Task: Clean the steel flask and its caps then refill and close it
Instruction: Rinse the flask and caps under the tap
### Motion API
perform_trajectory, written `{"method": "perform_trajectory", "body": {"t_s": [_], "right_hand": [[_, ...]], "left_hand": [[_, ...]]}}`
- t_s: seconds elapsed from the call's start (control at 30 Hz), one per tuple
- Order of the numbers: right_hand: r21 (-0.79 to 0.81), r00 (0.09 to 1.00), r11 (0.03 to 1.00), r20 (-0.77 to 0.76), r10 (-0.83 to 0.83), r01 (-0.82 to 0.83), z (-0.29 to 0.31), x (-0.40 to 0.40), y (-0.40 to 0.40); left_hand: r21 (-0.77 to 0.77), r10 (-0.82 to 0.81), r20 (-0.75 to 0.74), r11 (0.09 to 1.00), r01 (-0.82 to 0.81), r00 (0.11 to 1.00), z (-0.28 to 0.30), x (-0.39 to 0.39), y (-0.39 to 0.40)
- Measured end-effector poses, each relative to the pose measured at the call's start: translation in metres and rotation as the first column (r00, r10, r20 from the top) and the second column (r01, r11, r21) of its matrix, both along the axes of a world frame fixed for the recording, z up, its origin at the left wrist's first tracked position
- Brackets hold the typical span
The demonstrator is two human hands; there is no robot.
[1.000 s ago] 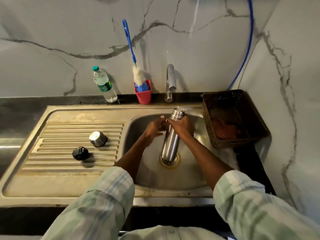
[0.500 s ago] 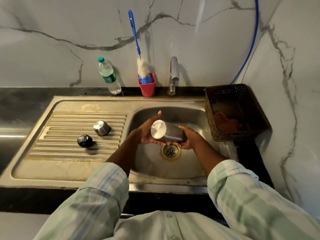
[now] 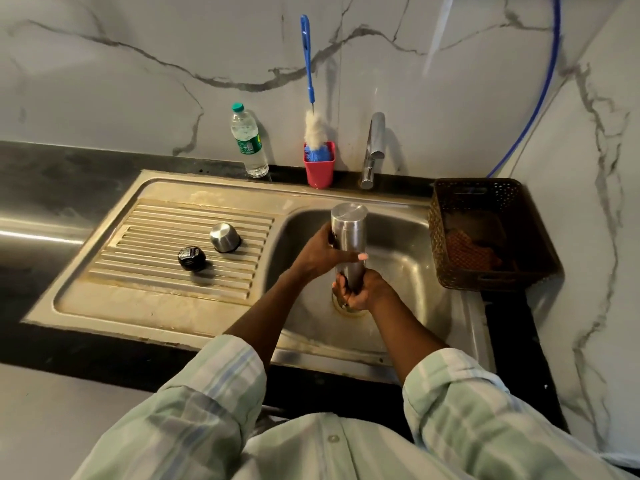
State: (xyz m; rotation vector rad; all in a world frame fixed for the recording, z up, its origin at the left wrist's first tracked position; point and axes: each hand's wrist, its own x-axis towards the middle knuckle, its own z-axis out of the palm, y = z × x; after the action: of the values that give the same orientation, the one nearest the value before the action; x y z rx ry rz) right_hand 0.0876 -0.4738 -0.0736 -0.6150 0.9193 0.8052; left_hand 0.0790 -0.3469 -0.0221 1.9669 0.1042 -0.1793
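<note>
The stainless steel sink (image 3: 398,355) carries everything. Over its basin drain the cylindrical steel flask (image 3: 349,237) is upended, base up; the left hand (image 3: 320,256) wraps its middle, the right hand (image 3: 360,292) grips its mouth end. Likely draining a rinse; refilling and closing remain. On the ribbed drainboard by the basin's left edge sit the steel cup cap (image 3: 224,238) and black stopper (image 3: 191,258). Marble walls surround.

Steel sink unit (image 3: 166,306): draining board carries steel cap (image 3: 225,237), black cap (image 3: 191,258). Rear counter edge: water bottle (image 3: 247,143), red cup (image 3: 319,164). Right: brown basket (image 3: 485,233).
</note>
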Motion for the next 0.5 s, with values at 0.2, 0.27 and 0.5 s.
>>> {"method": "perform_trajectory", "body": {"t_s": [0.2, 0.27, 0.5], "right_hand": [[-0.259, 0.967, 0.95, 0.135, 0.214, -0.174, 0.01, -0.005, 0.035], [-0.323, 0.956, 0.93, 0.169, 0.239, -0.175, 0.012, -0.007, 0.05], [-0.669, 0.886, 0.74, 0.305, 0.348, -0.06, 0.024, -0.005, 0.127]], "left_hand": [[-0.038, 0.175, 0.107, 0.984, -0.172, 0.979, -0.004, -0.007, 0.032], [-0.035, 0.183, 0.146, 0.983, -0.18, 0.972, -0.001, -0.007, 0.048], [-0.076, 0.251, 0.258, 0.968, -0.24, 0.933, 0.024, -0.008, 0.122]]}}
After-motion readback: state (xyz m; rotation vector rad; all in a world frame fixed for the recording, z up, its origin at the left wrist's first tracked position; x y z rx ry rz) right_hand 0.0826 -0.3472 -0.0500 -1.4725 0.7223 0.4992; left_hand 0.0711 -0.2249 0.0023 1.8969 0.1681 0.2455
